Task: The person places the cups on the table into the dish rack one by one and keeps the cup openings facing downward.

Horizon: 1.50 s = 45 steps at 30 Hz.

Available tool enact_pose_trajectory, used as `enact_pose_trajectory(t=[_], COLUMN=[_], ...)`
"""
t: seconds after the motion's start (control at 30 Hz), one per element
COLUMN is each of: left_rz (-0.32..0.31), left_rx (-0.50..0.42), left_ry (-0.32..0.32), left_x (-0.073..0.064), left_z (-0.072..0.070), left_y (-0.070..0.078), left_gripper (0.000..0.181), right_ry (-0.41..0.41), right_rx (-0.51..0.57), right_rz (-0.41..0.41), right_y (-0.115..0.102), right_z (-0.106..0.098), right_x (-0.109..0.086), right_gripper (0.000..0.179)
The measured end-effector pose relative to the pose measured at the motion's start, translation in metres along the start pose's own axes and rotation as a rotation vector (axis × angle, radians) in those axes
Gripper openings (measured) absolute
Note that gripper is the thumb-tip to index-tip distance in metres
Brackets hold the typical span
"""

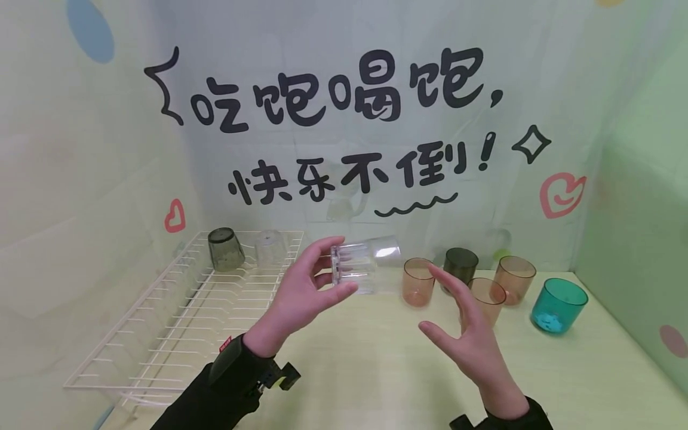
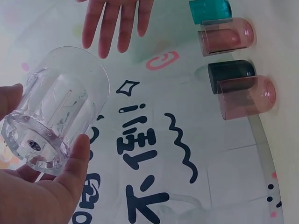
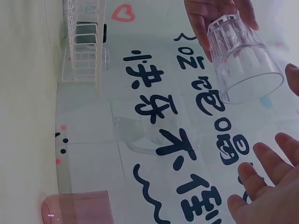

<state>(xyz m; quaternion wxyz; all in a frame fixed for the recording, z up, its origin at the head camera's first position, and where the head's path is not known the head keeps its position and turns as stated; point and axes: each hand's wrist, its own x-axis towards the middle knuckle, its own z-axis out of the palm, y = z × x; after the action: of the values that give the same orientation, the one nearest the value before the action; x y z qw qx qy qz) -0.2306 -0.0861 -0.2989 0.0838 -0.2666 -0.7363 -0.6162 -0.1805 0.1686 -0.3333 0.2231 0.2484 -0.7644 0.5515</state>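
Observation:
My left hand [image 1: 301,289] grips a clear glass tumbler [image 1: 365,263] around its thick faceted base, holding it on its side above the table. The tumbler's mouth points right, toward my right hand [image 1: 473,340]. That right hand holds nothing; its fingers and thumb are spread apart, a short way from the rim. In the left wrist view, the fingers and thumb wrap the base of the glass [image 2: 56,112]. In the right wrist view, the glass [image 3: 247,65] hangs mouth-down at a slant, with the right fingers [image 3: 266,177] apart from it.
A white wire dish rack [image 1: 177,334] stands at the left, with an upturned dark grey cup [image 1: 226,251] and an upturned clear cup [image 1: 270,248] at its back. To the right are pink cups [image 1: 418,286], a dark cup [image 1: 460,263] and a teal cup [image 1: 559,304], all upright on the table.

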Motion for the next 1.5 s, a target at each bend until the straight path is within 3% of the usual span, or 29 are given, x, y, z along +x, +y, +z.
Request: enact_pose_trajectory(t=[0.73, 1.13, 1.5], left_rz=[-0.074, -0.145, -0.185], left_rx=[0.158, 0.197, 0.306], left_ry=[0.105, 0.130, 0.174], left_x=[-0.007, -0.013, -0.025], left_z=[-0.039, -0.062, -0.088], left_y=[-0.013, -0.021, -0.033], left_gripper=[0.073, 0.073, 0.074], right_ry=[-0.027, -0.019, -0.019], right_rx=[-0.127, -0.207, -0.283], right_rz=[0.072, 0.176, 0.219], right_y=[0.019, 0.067, 0.079], right_z=[-0.014, -0.026, -0.039], right_x=[-0.009, -0.023, -0.034], right_gripper=[0.076, 0.082, 0.082])
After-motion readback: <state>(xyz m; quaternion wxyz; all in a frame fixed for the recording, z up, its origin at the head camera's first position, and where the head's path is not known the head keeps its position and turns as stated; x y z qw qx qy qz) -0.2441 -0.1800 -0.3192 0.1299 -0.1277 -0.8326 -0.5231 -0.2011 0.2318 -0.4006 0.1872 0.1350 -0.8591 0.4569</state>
